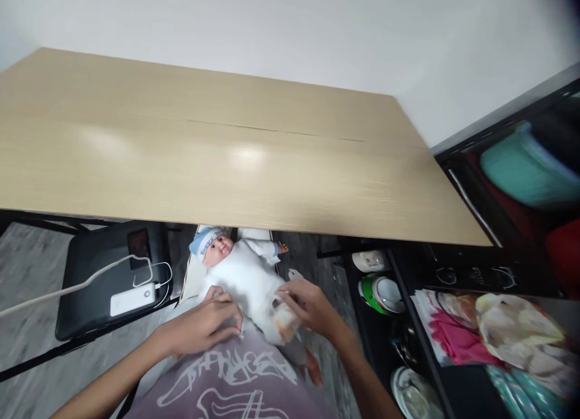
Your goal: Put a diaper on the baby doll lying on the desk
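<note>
A baby doll [247, 277] in white clothing lies face up across my lap, head toward the left. It wears a light blue and white cap [208, 241] with lettering. My left hand [202, 322] rests at the near side of its body, fingers curled in and pinching the white clothing. At the lower end of the doll, my right hand [308, 307] has its thumb and fingers pressed together on the white clothing. An orange-brown patch [285, 322] shows on the fabric beside it. One bare doll foot [312, 367] hangs below, near my right forearm.
A wooden table [217, 171] spans the view ahead, its front edge just past the doll. On the left, a black chair seat [104, 274] carries a white power bank [133, 299] with cables. Dark shelves on the right hold a green can [380, 292], cloths [516, 328] and a turquoise container [528, 168].
</note>
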### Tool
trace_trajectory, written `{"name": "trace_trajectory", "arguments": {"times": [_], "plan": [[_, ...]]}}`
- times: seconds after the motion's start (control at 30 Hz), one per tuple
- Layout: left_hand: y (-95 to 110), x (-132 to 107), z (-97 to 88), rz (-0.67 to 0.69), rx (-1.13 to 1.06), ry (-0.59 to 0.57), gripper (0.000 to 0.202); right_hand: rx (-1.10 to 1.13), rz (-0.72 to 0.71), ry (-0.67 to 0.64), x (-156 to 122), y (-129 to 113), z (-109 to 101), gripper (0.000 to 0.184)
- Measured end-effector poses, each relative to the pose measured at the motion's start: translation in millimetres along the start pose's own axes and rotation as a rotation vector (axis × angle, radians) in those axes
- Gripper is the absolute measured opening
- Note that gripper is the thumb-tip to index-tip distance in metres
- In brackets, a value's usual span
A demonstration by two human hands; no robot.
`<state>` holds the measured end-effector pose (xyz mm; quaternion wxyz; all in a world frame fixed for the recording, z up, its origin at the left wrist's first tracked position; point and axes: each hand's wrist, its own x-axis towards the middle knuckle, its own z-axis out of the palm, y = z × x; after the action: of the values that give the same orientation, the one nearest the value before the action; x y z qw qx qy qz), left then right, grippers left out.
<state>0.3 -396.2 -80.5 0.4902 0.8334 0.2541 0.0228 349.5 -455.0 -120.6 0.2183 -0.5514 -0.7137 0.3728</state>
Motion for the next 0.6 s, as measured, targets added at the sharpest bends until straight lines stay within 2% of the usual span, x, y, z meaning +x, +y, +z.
{"name": "trace_trajectory", "arguments": {"times": [0.07,0.1,0.17,0.23,0.27,0.33,0.4,0.43,0.5,0.6], "plan": [[-4.9,8.6,6.5,0.042,0.016,0.001,0.02,0.008,0.176,-0.043,-19.3,4.7,-10.8,0.038],[-6.6,21.1,10.0,0.065,0.05,0.023,0.022,-0.018,0.248,-0.072,-26.0,5.9,-12.5,0.04],[-6.6,60.3,16.7,0.104,0.168,0.083,0.027,-0.097,0.348,-0.126,-33.3,6.2,-7.6,0.04],[-2.3,111.4,23.4,0.145,0.318,0.092,0.031,-0.163,0.407,-0.143,-35.4,5.8,5.5,0.035],[0.7,137.8,27.1,0.153,0.393,0.065,0.039,-0.18,0.425,-0.139,-35.9,6.1,13.0,0.032],[6.1,184.8,35.8,0.1,0.528,-0.1,0.053,-0.176,0.45,-0.116,-38.5,9.3,26.2,0.029],[8.6,216.4,45.4,0.046,0.57,-0.224,0.05,-0.133,0.483,-0.109,-44.4,16.1,34.3,0.029],[8.7,225.0,49.9,0.023,0.578,-0.266,0.047,-0.105,0.503,-0.114,-48.3,20.5,36.4,0.031],[7.3,228.5,56.9,0.003,0.564,-0.267,0.043,-0.046,0.538,-0.122,-56.6,29.8,38.5,0.034],[5.6,211.7,59.8,0.003,0.518,-0.146,0.042,0.076,0.537,-0.084,-64.7,40.7,41.1,0.034]]}}
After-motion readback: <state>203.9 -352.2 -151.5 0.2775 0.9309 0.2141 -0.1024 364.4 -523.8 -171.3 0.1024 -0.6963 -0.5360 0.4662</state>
